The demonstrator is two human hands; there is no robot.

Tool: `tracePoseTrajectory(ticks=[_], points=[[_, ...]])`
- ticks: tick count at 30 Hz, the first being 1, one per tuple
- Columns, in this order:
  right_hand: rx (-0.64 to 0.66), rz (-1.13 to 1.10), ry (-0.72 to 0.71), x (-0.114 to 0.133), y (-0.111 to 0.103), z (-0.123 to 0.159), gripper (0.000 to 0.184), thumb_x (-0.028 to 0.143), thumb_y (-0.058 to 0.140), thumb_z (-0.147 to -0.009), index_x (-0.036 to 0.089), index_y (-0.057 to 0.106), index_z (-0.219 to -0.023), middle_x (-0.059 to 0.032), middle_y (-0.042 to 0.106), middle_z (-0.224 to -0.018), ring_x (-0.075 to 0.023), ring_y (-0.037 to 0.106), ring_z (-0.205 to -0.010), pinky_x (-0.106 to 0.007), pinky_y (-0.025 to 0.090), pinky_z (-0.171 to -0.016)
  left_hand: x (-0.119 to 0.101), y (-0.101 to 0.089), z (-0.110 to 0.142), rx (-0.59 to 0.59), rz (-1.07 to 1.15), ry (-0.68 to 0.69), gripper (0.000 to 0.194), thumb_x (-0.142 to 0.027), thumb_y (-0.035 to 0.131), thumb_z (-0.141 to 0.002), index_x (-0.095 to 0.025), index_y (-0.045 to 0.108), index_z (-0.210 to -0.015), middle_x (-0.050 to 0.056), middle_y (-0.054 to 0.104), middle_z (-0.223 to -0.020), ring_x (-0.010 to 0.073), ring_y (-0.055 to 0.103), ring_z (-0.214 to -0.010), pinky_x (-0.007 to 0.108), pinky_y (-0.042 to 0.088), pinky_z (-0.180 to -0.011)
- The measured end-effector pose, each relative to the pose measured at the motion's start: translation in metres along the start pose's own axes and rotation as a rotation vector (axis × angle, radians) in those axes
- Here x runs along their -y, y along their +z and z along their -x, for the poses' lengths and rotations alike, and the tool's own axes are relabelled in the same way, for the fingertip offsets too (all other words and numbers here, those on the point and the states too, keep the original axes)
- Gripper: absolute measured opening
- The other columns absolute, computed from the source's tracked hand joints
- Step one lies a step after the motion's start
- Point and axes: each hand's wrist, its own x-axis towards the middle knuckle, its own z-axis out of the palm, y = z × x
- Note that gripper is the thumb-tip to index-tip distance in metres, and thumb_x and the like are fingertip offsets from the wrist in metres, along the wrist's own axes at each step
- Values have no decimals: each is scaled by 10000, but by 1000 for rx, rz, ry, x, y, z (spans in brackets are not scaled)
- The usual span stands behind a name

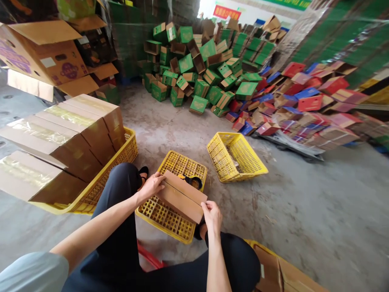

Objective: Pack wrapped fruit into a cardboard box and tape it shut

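Between my knees a brown cardboard box [182, 196] rests on an upturned yellow plastic crate [164, 221]. Its two top flaps are folded down and meet at a seam along the middle. My left hand [152, 184] grips the box's far left end, fingers on the edge. At the opposite end, my right hand [212, 215] pinches the near right corner. Just behind the box, a tape dispenser [194, 181] with a yellow part and a black roll lies on the crate, partly hidden by the box.
To my left a large yellow crate [130, 146] holds several taped cartons [88, 125]. An open yellow basket [237, 158] stands ahead on the concrete floor. Behind are heaps of green boxes [199, 104] and red and blue boxes [310, 103]. More cardboard [273, 271] sits by my right knee.
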Motion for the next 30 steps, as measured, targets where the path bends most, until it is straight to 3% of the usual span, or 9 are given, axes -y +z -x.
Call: tracePoseTrajectory(ticks=[11, 20, 25, 30], points=[[24, -329, 129, -9, 1, 4, 437, 528, 634, -769, 187, 756, -1014, -70, 775, -907, -206, 733, -712, -291, 611, -604, -10, -7, 2, 18, 24, -61, 343, -186, 679, -821, -197, 780, -1149, 94, 714, -1162, 266, 672, -1096, 338, 498, -1007], [73, -575, 189, -8, -6, 12, 507, 536, 771, -618, 158, 780, -955, -101, 789, -897, -229, 742, -755, -338, 628, -686, -11, -4, 2, 10, 78, -62, 235, -175, 647, -830, -202, 812, -995, 93, 694, -1167, 257, 674, -1070, 315, 513, -946], [109, -587, 179, -7, -6, 14, 502, 509, 820, -551, 155, 782, -905, -123, 793, -907, -310, 756, -896, -382, 627, -747, -9, -3, -1, 2, 54, -53, 218, -224, 598, -915, -188, 811, -883, 105, 691, -1108, 236, 680, -984, 310, 509, -888], [93, -532, 152, -9, 0, 7, 525, 544, 781, -552, 154, 755, -902, -146, 791, -926, -324, 757, -926, -374, 623, -746, -6, 2, -6, -61, 190, -163, 124, -199, 687, -846, -195, 810, -864, 66, 700, -1006, 215, 675, -939, 281, 505, -833]])
